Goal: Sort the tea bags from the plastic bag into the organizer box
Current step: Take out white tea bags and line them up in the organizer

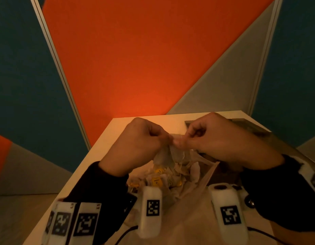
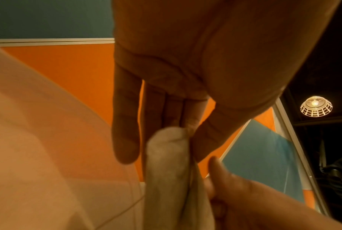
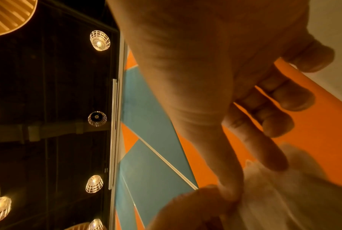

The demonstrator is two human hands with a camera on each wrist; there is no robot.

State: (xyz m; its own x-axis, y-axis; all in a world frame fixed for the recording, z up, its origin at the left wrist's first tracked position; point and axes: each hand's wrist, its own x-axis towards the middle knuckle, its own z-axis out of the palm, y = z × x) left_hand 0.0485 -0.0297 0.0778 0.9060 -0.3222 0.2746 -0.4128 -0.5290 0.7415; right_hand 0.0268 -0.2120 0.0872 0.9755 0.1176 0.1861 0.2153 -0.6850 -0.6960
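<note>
Two hands pull tea bags apart above the open plastic bag.

A pale, soft paper tea bag (image 1: 171,152) hangs pinched between both hands over the heap of crumpled tea bags (image 1: 171,175) with yellow tags that lies in the thin, translucent plastic bag (image 1: 194,197) on the light table (image 1: 107,138). The left hand (image 1: 137,144) pinches its top edge between thumb and forefinger; the right hand (image 1: 222,138) nips the neighbouring paper likewise, its other fingers curled. This looks like the separating step: two bags seem stuck or tangled. Next comes a gentle pull, since the paper looks easily torn, then a carry to the organizer box (image 1: 248,126), whose hard, straight rim shows just behind the right hand.
</note>
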